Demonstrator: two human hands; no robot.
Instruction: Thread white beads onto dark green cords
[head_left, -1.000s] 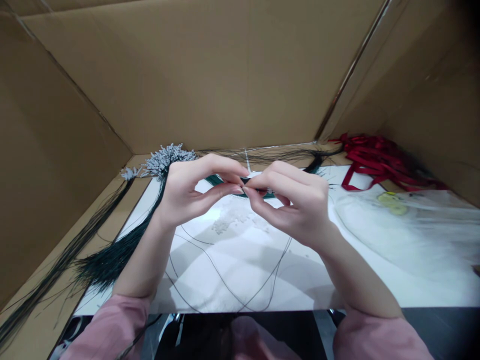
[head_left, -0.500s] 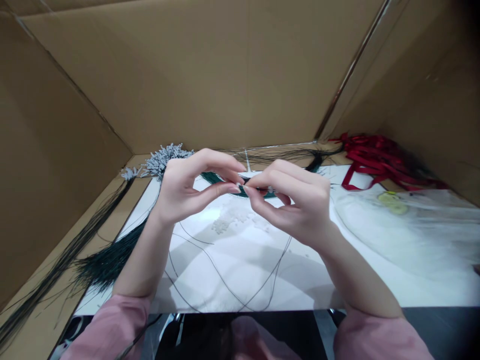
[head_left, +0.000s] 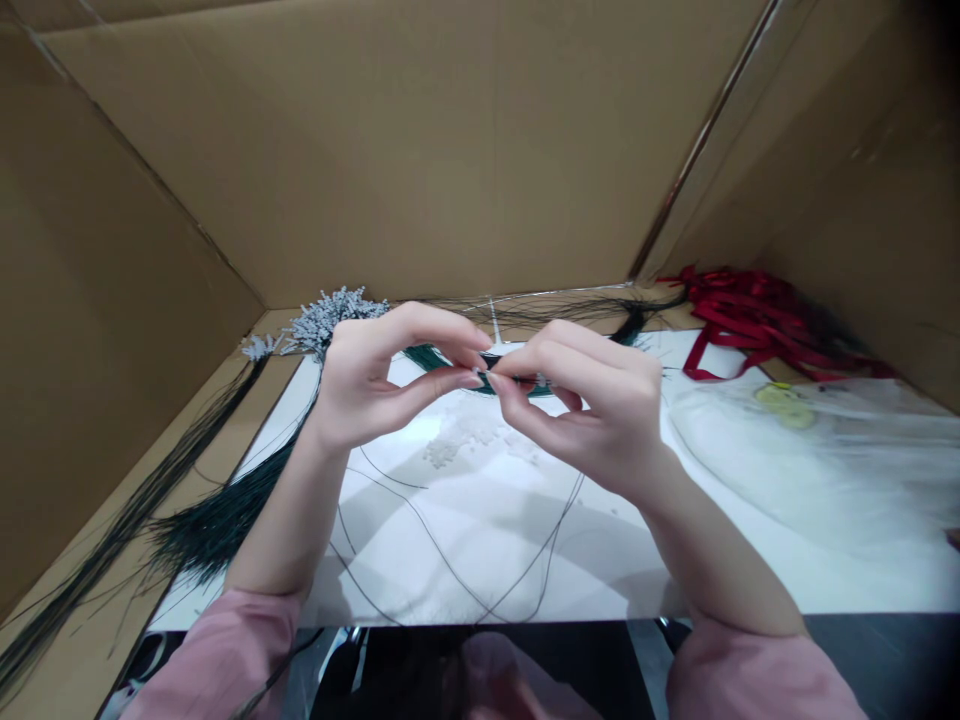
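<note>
My left hand point(head_left: 386, 375) is raised over the table, thumb and forefinger pinched at a small white bead point(head_left: 477, 371). Facing it, my right hand point(head_left: 589, 395) is closed in a pinch, its fingertips almost touching the left ones. A thin dark wire point(head_left: 566, 505) hangs below the right hand and curves across the white surface; the stretch between the fingers is too fine to make out. Small whitish pieces point(head_left: 541, 380) show under the right fingers. Behind both hands lies a bundle of dark green wires point(head_left: 424, 356), partly hidden. Loose white beads point(head_left: 465, 440) lie scattered beneath.
Silvery-white beaded stems point(head_left: 334, 315) with dark green ends point(head_left: 225, 525) lie at the left. Long dark wires point(head_left: 150, 480) run along the left edge. Red ribbon point(head_left: 757, 310) is heaped at back right, near a clear plastic bag point(head_left: 810, 460). Cardboard walls point(head_left: 420, 150) enclose the table point(head_left: 450, 540).
My left forefinger and hand have shifted very slightly down. The pinch of both hands stays in nearly the same place.
</note>
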